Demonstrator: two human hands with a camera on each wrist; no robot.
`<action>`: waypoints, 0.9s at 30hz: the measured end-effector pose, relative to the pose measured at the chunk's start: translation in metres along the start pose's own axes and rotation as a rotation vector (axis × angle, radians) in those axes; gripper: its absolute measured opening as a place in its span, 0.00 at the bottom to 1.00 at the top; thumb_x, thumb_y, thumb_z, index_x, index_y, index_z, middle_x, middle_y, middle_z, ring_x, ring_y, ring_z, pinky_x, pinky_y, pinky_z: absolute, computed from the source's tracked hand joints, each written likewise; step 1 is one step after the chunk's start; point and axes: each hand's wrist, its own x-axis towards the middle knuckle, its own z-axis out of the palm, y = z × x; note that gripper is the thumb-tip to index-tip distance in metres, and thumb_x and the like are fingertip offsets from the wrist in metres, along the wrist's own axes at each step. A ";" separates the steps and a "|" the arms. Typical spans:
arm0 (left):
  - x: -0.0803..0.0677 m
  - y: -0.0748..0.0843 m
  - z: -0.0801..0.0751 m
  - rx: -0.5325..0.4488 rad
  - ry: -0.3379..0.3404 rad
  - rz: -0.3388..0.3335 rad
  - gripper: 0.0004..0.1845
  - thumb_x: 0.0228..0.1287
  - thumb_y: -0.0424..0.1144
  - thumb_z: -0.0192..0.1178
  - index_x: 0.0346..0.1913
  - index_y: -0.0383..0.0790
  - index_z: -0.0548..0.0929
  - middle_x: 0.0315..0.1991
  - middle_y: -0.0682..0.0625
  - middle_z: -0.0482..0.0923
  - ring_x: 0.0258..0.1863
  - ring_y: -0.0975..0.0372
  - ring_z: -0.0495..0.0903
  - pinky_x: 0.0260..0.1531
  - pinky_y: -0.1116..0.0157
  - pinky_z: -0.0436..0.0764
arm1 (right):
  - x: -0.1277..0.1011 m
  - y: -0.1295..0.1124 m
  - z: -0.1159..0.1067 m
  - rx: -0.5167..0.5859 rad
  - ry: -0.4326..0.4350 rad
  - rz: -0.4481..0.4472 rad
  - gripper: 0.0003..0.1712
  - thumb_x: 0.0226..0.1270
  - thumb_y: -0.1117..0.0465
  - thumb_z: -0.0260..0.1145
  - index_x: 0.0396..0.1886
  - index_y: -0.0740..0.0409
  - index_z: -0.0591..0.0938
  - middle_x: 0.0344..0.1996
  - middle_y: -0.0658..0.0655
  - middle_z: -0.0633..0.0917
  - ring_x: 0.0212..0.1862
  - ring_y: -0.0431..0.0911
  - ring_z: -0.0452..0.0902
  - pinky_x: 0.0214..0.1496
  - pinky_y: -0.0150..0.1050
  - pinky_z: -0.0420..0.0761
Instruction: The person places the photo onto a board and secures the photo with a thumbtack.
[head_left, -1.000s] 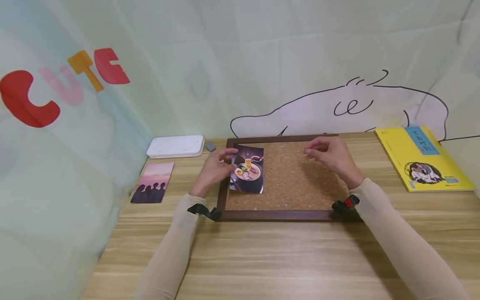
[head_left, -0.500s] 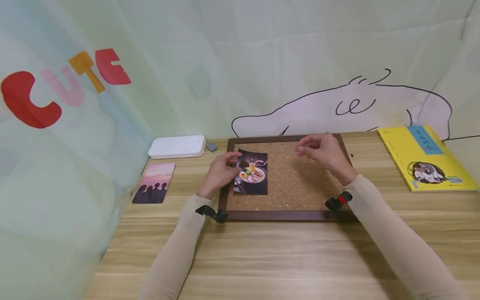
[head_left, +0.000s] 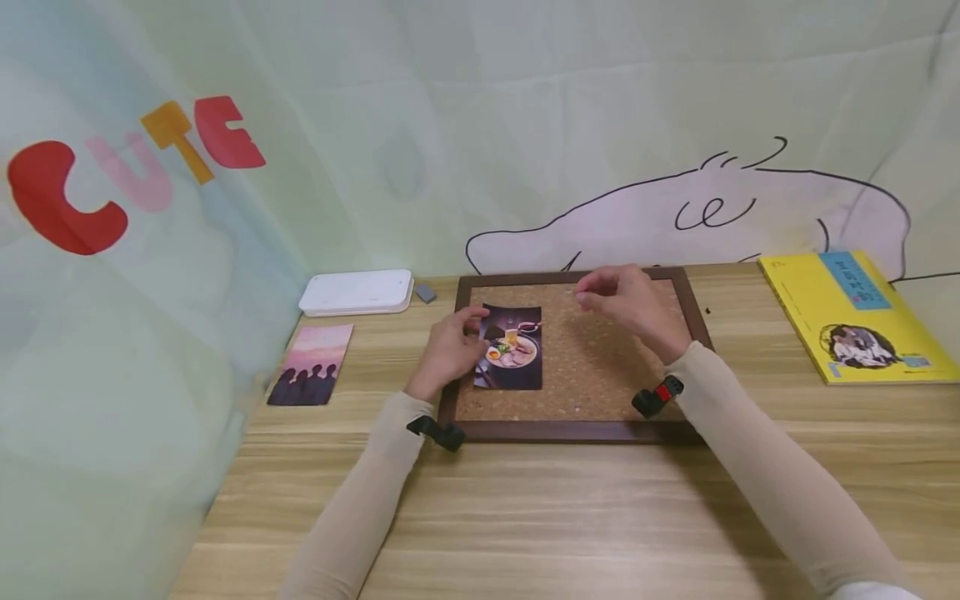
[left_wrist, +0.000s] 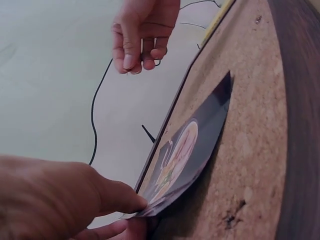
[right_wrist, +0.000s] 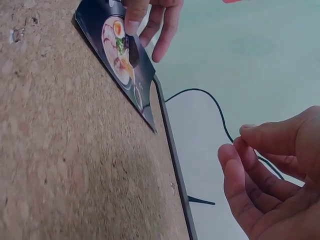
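My left hand [head_left: 450, 348] pinches the left edge of a photo print of a ramen bowl [head_left: 517, 358], thumb on top and fingers beneath. The print lies over the left part of a cork board [head_left: 577, 358] with a dark brown frame; in the left wrist view it curves up off the cork. Above the board's upper middle, my right hand [head_left: 633, 307] is raised, thumb and fingertips brought together. A tiny thin tip seems to poke out below its thumb in the left wrist view, like a pin; the rest of it is hidden by the fingers.
Left of the board lie a photo of silhouettes under a pink sky [head_left: 311, 367], a white flat case [head_left: 356, 292] and a small grey block [head_left: 426, 292]. A yellow book [head_left: 858, 317] is at the right, with a tiny dark speck [head_left: 707, 311] nearer the frame. A printed curtain hangs behind.
The left hand has shifted the ramen photo slightly right and nearer on the board. My right hand has moved left over the cork, its fingertips still together.
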 end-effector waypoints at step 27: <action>-0.005 0.011 0.012 0.352 0.014 0.105 0.20 0.62 0.30 0.61 0.58 0.28 0.81 0.51 0.33 0.77 0.51 0.43 0.79 0.52 0.47 0.78 | 0.031 -0.010 0.047 -0.011 -0.135 -0.002 0.07 0.70 0.60 0.67 0.43 0.56 0.86 0.38 0.58 0.86 0.42 0.52 0.80 0.43 0.43 0.76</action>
